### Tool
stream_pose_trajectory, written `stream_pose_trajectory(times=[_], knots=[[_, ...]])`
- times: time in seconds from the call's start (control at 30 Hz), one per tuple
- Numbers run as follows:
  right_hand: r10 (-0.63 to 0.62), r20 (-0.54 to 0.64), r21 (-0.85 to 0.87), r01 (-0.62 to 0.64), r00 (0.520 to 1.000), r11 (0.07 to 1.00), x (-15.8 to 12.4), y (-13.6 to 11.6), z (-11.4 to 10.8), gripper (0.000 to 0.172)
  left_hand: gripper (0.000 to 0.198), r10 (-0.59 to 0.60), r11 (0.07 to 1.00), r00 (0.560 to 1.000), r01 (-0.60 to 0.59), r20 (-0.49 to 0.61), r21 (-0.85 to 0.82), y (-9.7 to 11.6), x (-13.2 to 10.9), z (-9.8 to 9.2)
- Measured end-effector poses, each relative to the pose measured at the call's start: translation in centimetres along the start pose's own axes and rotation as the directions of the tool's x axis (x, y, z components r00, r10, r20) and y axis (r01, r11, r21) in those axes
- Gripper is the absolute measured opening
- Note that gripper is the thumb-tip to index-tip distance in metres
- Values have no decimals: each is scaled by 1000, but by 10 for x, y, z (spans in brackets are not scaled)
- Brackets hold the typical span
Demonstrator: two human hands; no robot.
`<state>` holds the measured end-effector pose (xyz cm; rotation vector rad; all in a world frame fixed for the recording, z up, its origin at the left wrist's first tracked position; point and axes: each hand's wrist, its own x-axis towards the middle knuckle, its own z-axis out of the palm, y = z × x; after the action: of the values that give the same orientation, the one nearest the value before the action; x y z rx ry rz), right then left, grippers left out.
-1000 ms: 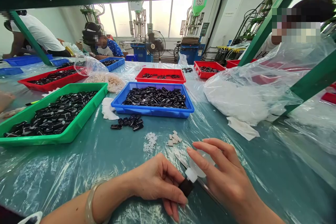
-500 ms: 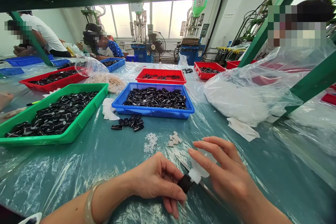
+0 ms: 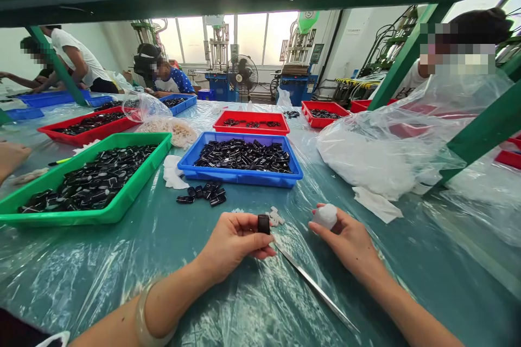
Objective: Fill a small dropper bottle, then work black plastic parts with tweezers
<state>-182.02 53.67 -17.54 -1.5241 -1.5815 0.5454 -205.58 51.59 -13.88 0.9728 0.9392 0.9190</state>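
My left hand (image 3: pixel 234 241) pinches a small glossy black plastic piece (image 3: pixel 264 224) between thumb and fingers, raised over the bench. To the right, my right hand (image 3: pixel 352 244) has its thumb and fingers closed around a rounded, translucent white piece (image 3: pixel 326 216). Between the hands, metal tweezers (image 3: pixel 313 283) lie slanted on the plastic-covered bench, with their tip near the left fingers. Just beyond the black piece is a little heap of small white blocks (image 3: pixel 277 218). Some white bits (image 3: pixel 237 210) show partly behind my left hand.
A blue tray (image 3: pixel 240 176) and a green tray (image 3: pixel 140 187) hold many black pieces, with several loose black pieces (image 3: pixel 209 193) in front. A red tray (image 3: pixel 252 129) stands behind. Clear plastic bags (image 3: pixel 378 157) and a green shelf post (image 3: pixel 468 141) are at right. Co-workers sit around the bench.
My hands have moved apart and up. The white piece, earlier against the black piece, is now away from it in my right hand. The tweezers lie uncovered; the view has tilted up slightly.
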Motion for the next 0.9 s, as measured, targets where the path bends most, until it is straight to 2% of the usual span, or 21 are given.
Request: stream_pose_trajectory(times=[0.13,0.23,0.3,0.4,0.47,0.53,0.6,0.67,0.73,0.8,0.9], knots=[[43,13,59,-44,999,997,4,3,2,34,31,2,1000,999,-2,-44,1,-1,2,-1],[58,-10,72,-57,998,996,5,7,4,44,32,6,1000,997,-6,-73,0,0,3,-1],[59,-74,67,-54,996,996,5,8,5,58,31,10,1000,994,-9,-110,3,2,4,-1],[32,-238,34,-25,971,999,3,4,2,78,31,47,999,983,-45,-179,12,11,4,-7],[-102,-356,-46,92,929,995,-2,-5,-1,74,31,109,994,968,-107,-227,22,18,4,-14],[-355,-374,-181,308,857,934,-11,-17,-3,51,30,177,984,945,-173,-274,42,25,4,-22],[-568,-239,-243,518,788,820,-22,-30,0,25,29,217,976,925,-210,-310,59,29,5,-28],[-631,-6,-153,622,776,767,-32,-43,7,14,28,222,975,923,-213,-316,62,29,7,-31],[-602,241,-22,625,761,781,-39,-55,17,15,26,209,978,932,-203,-295,52,26,9,-32],[-539,440,31,588,718,808,-42,-66,29,18,25,196,981,944,-192,-266,38,23,11,-30],[-405,594,-53,537,695,842,-38,-78,48,22,25,178,984,956,-177,-232,24,21,12,-27]])
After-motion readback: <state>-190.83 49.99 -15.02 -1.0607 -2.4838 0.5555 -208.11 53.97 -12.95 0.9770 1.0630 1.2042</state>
